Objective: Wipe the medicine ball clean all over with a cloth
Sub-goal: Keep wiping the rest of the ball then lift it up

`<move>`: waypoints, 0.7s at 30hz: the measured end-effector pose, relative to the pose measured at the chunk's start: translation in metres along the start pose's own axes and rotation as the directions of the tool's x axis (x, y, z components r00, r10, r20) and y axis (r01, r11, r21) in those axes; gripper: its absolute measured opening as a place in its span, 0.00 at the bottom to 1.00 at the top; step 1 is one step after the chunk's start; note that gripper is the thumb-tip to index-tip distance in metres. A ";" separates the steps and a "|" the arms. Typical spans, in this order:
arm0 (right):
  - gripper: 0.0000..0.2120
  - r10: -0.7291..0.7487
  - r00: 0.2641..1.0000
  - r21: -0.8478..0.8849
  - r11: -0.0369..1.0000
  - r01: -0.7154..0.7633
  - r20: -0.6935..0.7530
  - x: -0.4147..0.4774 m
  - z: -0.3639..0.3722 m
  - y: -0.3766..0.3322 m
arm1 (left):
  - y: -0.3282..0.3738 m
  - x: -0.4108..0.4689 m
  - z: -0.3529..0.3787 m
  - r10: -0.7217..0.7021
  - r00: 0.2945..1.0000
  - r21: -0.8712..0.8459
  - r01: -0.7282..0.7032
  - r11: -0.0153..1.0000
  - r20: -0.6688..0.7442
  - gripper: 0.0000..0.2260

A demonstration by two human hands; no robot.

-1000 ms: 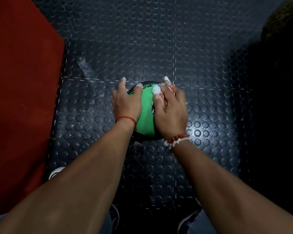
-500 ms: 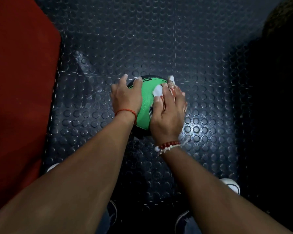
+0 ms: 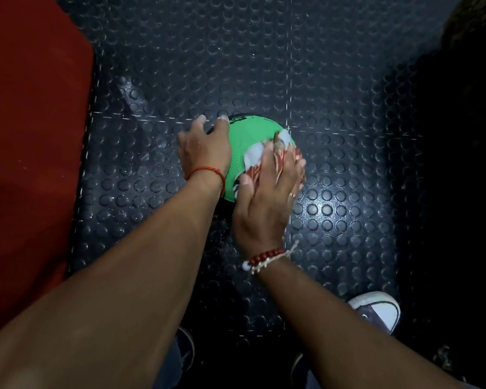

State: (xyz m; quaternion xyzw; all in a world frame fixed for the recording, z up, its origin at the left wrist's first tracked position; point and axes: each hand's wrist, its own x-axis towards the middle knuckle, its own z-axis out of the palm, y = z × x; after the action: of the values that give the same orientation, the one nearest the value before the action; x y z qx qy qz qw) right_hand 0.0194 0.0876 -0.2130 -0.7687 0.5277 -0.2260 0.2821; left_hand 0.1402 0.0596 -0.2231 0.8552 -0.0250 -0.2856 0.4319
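On studded floor (image 3: 348,102): L hand (image 3: 205,153) splayed on ball (image 3: 253,134); R hand (image 3: 264,203) flat-fingered, pressing cloth (image 3: 253,156).

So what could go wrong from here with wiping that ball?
The medicine ball rests on the studded floor, steadied only by the left hand; a hard wipe from the right hand might roll it. The cloth looks pressed rather than gripped, so it could slip. The underside may get missed.
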 end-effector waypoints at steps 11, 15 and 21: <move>0.23 0.272 0.962 0.252 0.930 -0.266 0.012 0.019 -0.009 0.015 | 0.010 -0.002 0.004 -0.108 0.993 -0.054 0.105 0.993 -0.052 0.29; 0.27 -0.037 0.999 0.023 0.999 0.037 0.007 0.001 0.000 0.007 | 0.008 0.002 0.000 -0.111 0.993 -0.047 0.108 0.993 -0.050 0.31; 0.21 -0.051 0.999 0.125 0.991 0.050 0.010 0.054 -0.019 0.026 | 0.005 -0.004 0.003 -0.064 0.996 -0.002 0.064 0.998 -0.056 0.27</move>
State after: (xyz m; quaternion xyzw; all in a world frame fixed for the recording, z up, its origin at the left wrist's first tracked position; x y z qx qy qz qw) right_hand 0.0074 0.0262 -0.2135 -0.7641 0.4912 -0.2606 0.3271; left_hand 0.1365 0.0556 -0.2191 0.8631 0.0147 -0.2753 0.4232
